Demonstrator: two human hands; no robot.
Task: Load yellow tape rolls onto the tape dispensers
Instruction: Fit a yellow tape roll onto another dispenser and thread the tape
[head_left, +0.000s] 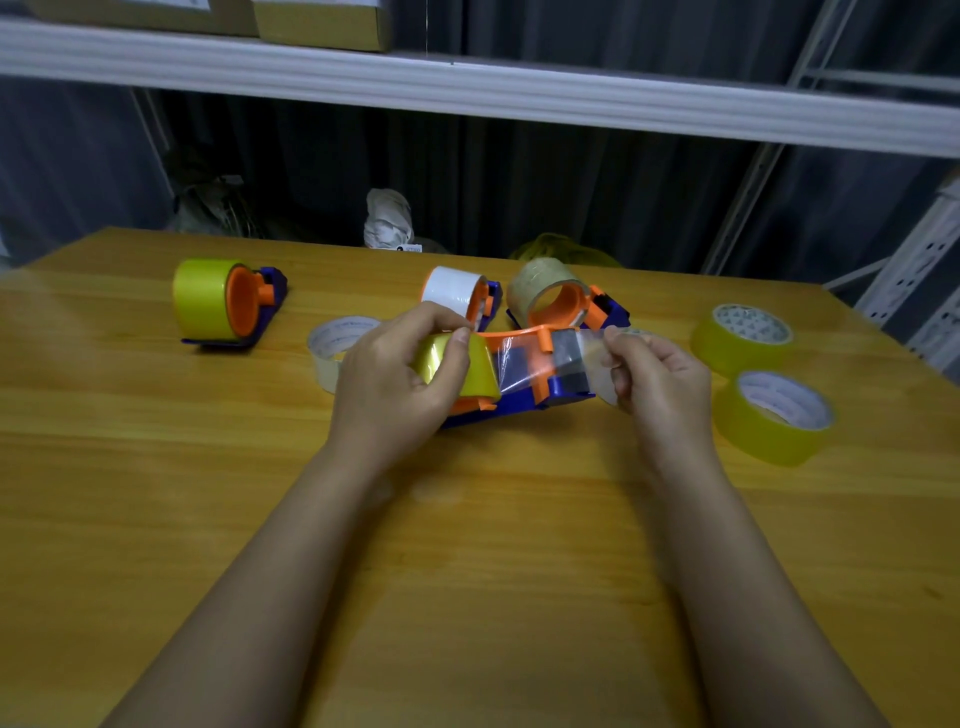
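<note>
We are working at the wooden table (467, 545), our left hand (395, 384) gripping the yellow tape roll (460, 371) seated on the blue-and-orange dispenser (524, 392) at table centre, while our right hand (660, 382), at three o'clock of it, is pinching the clear tape end (587, 356).

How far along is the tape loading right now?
Done: the far-left dispenser already carries a yellow roll. In hand: the left hand grips a yellow roll on the near dispenser while the right hand pulls its tape end across. Left: two loose yellow rolls; two back dispensers hold white and clear rolls.
</note>
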